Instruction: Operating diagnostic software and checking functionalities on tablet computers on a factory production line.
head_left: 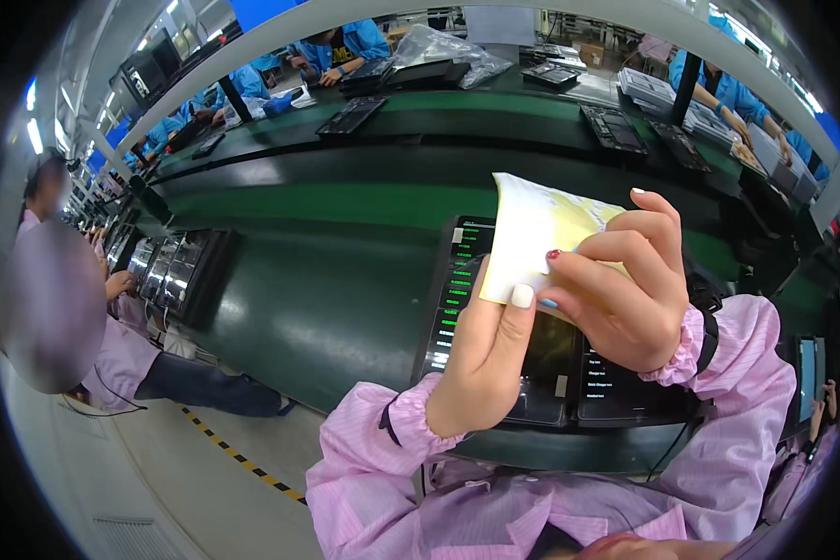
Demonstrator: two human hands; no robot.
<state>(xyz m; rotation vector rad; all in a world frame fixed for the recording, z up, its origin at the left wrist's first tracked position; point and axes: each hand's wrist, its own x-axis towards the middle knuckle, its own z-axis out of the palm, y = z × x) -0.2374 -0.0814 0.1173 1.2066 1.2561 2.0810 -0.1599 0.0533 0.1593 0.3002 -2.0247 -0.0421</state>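
A bent sheet [532, 229], white on one face with yellow patches, looks like a backing sheet of labels. My left hand [481, 369] pinches its lower left corner, the thumb in front. My right hand [635, 289] is closed at the sheet's lower edge, fingertips together near the left thumb; whether a small label sits between them I cannot make out. Below my hands a tablet [450, 303] lies on the bench, its lit dark screen showing rows of green text. Beside it, under my right wrist, lies another dark-screened tablet [616, 387] with white text, partly hidden.
The green bench [317, 299] extends left to a rack of shiny black panels [173, 271], beside a person in pink [121, 355]. Opened devices [353, 116] [613, 129] lie on the far line, where people in blue work. A black cable [672, 453] hangs near my right forearm.
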